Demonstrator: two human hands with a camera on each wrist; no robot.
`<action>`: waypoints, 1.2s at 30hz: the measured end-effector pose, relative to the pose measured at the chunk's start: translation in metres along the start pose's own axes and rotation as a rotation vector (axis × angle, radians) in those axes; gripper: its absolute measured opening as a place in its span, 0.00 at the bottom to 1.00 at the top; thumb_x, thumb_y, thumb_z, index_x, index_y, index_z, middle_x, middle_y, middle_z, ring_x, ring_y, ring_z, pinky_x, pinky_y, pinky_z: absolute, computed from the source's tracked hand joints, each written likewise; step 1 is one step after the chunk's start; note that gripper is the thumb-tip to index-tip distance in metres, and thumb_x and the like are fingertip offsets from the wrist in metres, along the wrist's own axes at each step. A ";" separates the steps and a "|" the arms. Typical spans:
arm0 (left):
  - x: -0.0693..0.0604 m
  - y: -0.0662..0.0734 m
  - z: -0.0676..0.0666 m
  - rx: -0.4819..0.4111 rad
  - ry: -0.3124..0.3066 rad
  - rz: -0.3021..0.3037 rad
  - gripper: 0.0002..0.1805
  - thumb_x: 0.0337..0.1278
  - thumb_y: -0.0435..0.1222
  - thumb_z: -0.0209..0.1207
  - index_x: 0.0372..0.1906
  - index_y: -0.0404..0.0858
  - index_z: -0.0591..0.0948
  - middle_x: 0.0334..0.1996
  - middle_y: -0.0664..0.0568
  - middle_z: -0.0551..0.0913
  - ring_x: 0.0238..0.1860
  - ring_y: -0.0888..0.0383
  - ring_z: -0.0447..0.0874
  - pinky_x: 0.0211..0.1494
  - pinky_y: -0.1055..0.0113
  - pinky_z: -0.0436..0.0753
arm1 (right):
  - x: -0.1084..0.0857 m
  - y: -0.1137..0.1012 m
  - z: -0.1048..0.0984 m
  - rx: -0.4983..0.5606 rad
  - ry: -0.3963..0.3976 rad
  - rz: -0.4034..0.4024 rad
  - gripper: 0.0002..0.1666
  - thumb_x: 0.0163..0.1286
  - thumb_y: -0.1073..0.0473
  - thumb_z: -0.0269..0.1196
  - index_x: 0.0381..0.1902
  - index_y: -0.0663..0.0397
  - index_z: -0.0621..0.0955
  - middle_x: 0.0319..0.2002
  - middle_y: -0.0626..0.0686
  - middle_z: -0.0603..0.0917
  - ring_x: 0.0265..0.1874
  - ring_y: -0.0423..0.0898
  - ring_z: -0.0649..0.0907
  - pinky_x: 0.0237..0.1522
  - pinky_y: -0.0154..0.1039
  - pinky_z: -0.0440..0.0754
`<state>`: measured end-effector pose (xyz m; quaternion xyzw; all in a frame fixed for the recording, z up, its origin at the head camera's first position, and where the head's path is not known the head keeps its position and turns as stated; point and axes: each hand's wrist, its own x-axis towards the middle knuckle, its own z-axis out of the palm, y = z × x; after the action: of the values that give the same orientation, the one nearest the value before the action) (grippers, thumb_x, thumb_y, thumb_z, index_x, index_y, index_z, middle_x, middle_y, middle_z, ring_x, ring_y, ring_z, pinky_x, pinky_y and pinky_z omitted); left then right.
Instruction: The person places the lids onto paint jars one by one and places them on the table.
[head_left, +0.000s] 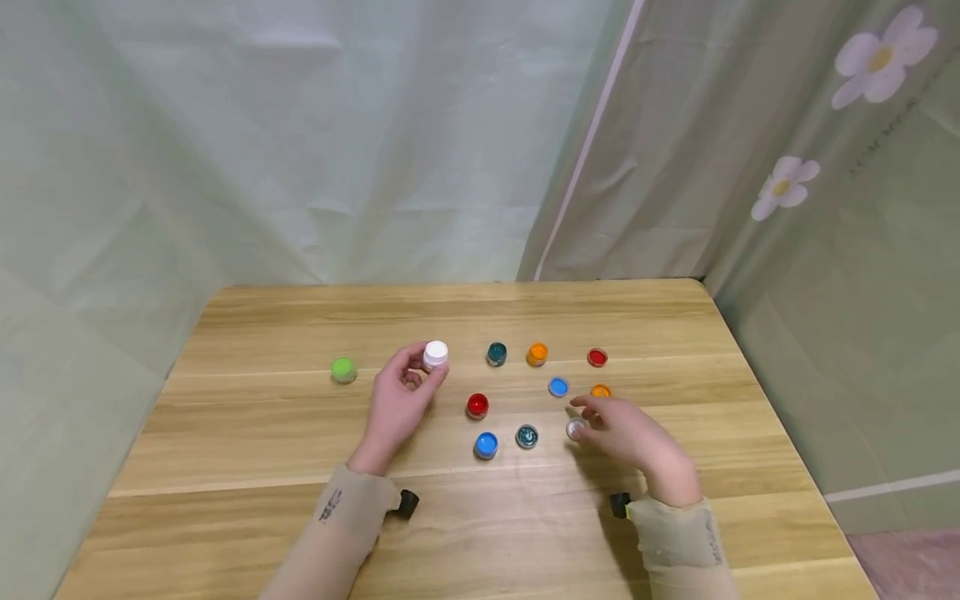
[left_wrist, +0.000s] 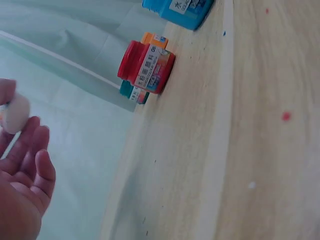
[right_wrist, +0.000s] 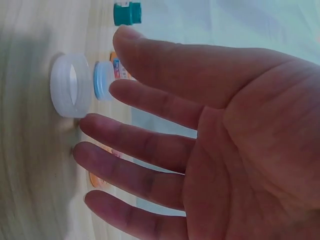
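Observation:
My left hand pinches a small white paint jar between thumb and fingers, raised over the table. In the left wrist view, fingers partly cover the jar. Over on the right, my right hand hovers by a clear-white round lid on the tabletop. The right wrist view has this lid just beyond spread, unclosed fingers, which hold nothing. Close to the hands are a red paint jar, a blue paint jar and a dark teal lid.
Farther back stand a dark green paint jar and an orange paint jar. A light green jar is at the left. Around the right hand lie a blue lid, an orange lid and a red lid. A curtain hangs behind the table.

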<state>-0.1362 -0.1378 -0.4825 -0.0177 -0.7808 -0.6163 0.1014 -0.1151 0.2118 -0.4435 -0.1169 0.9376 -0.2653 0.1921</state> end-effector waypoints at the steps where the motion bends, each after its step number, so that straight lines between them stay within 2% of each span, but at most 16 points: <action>1: -0.001 0.001 0.000 -0.009 -0.002 0.012 0.22 0.69 0.38 0.72 0.63 0.38 0.82 0.49 0.48 0.85 0.46 0.52 0.79 0.46 0.69 0.79 | 0.001 0.000 0.001 -0.008 0.003 -0.005 0.27 0.76 0.53 0.70 0.69 0.56 0.81 0.54 0.57 0.88 0.54 0.55 0.86 0.60 0.60 0.82; 7: -0.002 0.006 0.000 -0.036 -0.036 0.051 0.22 0.71 0.34 0.70 0.66 0.38 0.81 0.54 0.49 0.83 0.48 0.51 0.79 0.52 0.65 0.80 | 0.005 0.001 0.006 -0.035 0.031 -0.017 0.25 0.72 0.59 0.72 0.65 0.57 0.83 0.51 0.57 0.88 0.50 0.54 0.85 0.57 0.59 0.83; 13: -0.002 0.010 -0.002 -0.148 -0.020 0.076 0.23 0.63 0.28 0.73 0.62 0.36 0.83 0.54 0.47 0.82 0.51 0.50 0.81 0.59 0.62 0.83 | 0.006 -0.004 0.012 -0.043 0.073 0.014 0.24 0.64 0.60 0.78 0.57 0.54 0.86 0.48 0.53 0.86 0.44 0.50 0.82 0.55 0.55 0.83; 19: -0.003 0.013 -0.003 -0.171 -0.005 0.076 0.25 0.60 0.27 0.75 0.62 0.35 0.82 0.56 0.47 0.83 0.51 0.51 0.82 0.60 0.62 0.83 | 0.007 -0.007 0.015 -0.070 0.099 0.035 0.24 0.60 0.60 0.81 0.53 0.53 0.86 0.47 0.52 0.85 0.44 0.50 0.82 0.54 0.54 0.82; 27: -0.003 0.011 -0.003 -0.226 0.042 0.043 0.25 0.58 0.26 0.76 0.59 0.33 0.80 0.52 0.45 0.85 0.47 0.53 0.84 0.56 0.59 0.83 | 0.013 -0.007 0.017 -0.082 0.085 0.074 0.20 0.64 0.61 0.78 0.51 0.53 0.84 0.40 0.49 0.84 0.38 0.48 0.80 0.47 0.50 0.83; 32: -0.002 0.009 -0.003 -0.231 0.049 0.055 0.23 0.59 0.26 0.76 0.58 0.32 0.82 0.51 0.46 0.86 0.45 0.53 0.83 0.52 0.64 0.83 | 0.012 -0.007 0.018 -0.089 0.080 0.069 0.19 0.64 0.61 0.76 0.52 0.54 0.84 0.40 0.49 0.85 0.38 0.48 0.80 0.46 0.51 0.83; 36: -0.002 0.009 -0.002 -0.247 0.030 0.067 0.22 0.62 0.25 0.73 0.60 0.31 0.82 0.54 0.43 0.85 0.46 0.54 0.83 0.53 0.69 0.83 | 0.011 -0.006 0.018 -0.062 0.062 0.045 0.15 0.69 0.59 0.71 0.52 0.53 0.85 0.36 0.47 0.84 0.35 0.46 0.79 0.42 0.48 0.82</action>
<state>-0.1325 -0.1375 -0.4737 -0.0468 -0.6962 -0.7043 0.1308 -0.1167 0.1955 -0.4573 -0.0935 0.9533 -0.2352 0.1648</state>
